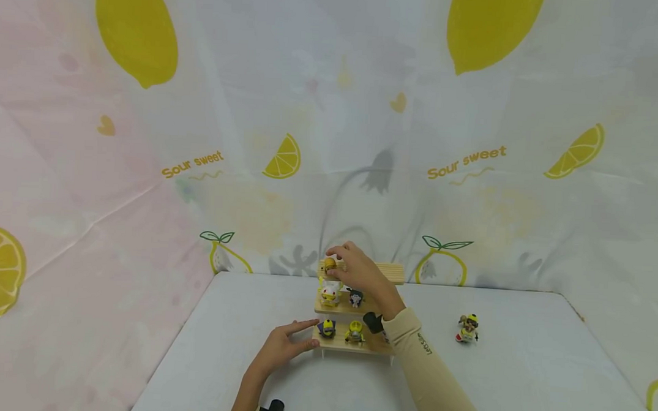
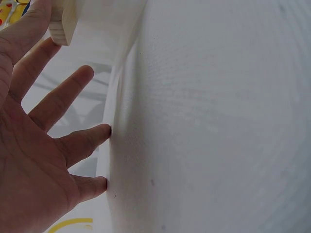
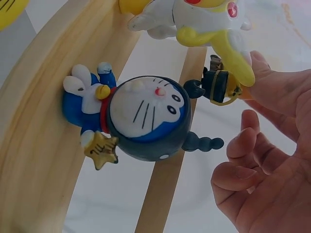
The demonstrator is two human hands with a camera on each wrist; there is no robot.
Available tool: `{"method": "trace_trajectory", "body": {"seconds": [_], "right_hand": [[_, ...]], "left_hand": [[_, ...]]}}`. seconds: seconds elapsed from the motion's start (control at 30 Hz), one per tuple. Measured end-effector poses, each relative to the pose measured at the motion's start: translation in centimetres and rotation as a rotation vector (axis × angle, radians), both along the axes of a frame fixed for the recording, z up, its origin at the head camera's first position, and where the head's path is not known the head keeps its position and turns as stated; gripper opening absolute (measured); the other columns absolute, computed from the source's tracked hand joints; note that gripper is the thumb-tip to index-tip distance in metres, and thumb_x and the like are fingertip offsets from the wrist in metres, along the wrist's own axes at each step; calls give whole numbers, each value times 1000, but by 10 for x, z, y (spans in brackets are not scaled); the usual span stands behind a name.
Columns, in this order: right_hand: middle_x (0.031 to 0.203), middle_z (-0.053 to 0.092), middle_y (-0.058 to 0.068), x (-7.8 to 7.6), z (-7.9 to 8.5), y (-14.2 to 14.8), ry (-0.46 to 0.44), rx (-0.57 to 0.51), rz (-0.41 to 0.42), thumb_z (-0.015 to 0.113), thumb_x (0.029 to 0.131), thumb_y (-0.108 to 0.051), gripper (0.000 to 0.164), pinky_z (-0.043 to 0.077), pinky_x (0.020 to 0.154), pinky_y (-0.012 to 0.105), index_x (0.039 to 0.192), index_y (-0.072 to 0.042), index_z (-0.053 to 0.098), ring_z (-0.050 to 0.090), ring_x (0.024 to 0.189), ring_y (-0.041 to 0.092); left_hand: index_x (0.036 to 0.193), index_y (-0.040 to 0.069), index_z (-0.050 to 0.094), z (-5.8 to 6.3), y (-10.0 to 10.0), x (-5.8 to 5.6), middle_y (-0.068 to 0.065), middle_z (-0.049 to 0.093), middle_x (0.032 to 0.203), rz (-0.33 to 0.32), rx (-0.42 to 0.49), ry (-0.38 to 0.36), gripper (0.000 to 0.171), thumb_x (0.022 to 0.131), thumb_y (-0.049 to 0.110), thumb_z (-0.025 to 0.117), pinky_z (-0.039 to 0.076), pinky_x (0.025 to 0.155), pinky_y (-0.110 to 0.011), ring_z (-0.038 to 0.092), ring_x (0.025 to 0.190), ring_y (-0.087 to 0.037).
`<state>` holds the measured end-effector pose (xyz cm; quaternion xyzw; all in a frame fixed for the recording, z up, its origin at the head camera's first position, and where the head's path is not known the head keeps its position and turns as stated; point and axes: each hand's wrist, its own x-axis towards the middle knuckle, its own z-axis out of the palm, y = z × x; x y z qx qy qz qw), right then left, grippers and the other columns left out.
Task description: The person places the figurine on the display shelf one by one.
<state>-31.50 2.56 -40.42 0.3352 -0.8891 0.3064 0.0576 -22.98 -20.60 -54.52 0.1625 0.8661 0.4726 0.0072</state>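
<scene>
A small wooden tiered display shelf (image 1: pixel 336 345) with several toy figurines stands on the white table. My right hand (image 1: pixel 356 269) reaches to its top tier and pinches a yellow figurine (image 1: pixel 330 264) between thumb and fingers; in the right wrist view the hand (image 3: pixel 272 155) partly hides it. Just below stand a white-and-yellow figurine (image 1: pixel 330 294) and a blue cat figurine with a dark hat (image 3: pixel 146 107). My left hand (image 1: pixel 281 345), fingers spread, touches the left end of the bottom tier. Its thumb and index finger meet the board's end (image 2: pixel 62 26) in the left wrist view.
On the bottom tier sit a purple-and-yellow figurine (image 1: pixel 326 328) and a yellow figurine with a helmet (image 1: pixel 355 332). Another figurine with a yellow cap (image 1: pixel 468 329) stands on the table to the right. Behind the table hangs a lemon-print cloth (image 1: pixel 333 120).
</scene>
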Motion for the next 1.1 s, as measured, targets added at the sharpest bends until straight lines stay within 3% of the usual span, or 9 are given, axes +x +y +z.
{"method": "trace_trajectory", "body": {"seconds": [0.33,1.1], "right_hand": [[111,53,8,2,-3,-2,-10,17,-44,64,98,-22,27,50,81,40,122,-10,62,55,99,23],[116,55,18,5,2,1,-12,0,-49,67,97,-22,35,50,82,44,128,-8,60,55,101,27]], "left_hand": [[128,22,68,-2,0,2,5,65,128,3,-2,-15,50,85,46,74,31,112,-57,49,131,-35],[129,20,68,2,0,1,5,65,128,-3,6,-3,50,86,45,75,30,112,-57,49,131,-34]]}}
